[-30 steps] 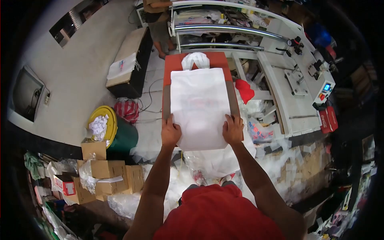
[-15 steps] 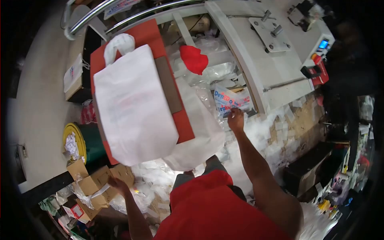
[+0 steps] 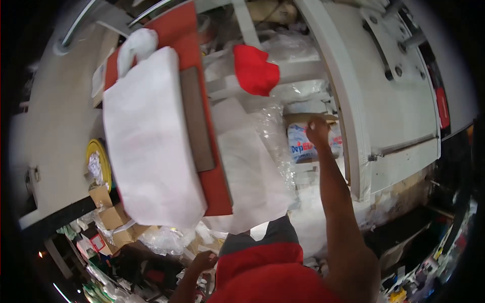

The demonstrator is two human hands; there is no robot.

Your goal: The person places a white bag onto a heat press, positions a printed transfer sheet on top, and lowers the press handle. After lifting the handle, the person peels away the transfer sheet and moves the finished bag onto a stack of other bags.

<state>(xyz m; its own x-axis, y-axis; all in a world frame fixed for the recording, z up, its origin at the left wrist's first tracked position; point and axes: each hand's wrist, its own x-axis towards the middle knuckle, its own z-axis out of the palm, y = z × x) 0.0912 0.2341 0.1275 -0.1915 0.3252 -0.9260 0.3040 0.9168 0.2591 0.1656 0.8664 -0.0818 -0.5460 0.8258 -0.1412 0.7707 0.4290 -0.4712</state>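
My right hand [image 3: 318, 132] is over a white bag with blue and red "DepED" print [image 3: 302, 143], which lies low in the frame space beside the machine. Its fingers are curled near the bag's far side; what they hold, if anything, is hidden. Down by my waist, my left hand [image 3: 204, 260] is loosely closed, with nothing visible in it. To the left, a plain white cloth bag [image 3: 146, 141] with a bunched top is spread over a red board [image 3: 218, 194]. Another white cloth bag [image 3: 252, 171] hangs below the board's right side.
A red cloth [image 3: 256, 70] hangs on a crossbar above clear plastic wrapping [image 3: 275, 134]. The pale machine bed [image 3: 399, 116] stands at the right, with a metal plate on it. Cardboard boxes [image 3: 115, 217] and a yellow-rimmed bin [image 3: 107, 171] are at the left.
My view has shifted closer and to the right. My right hand has moved farther over the printed bag, which now lies flatter. My left hand has come in toward my waist.
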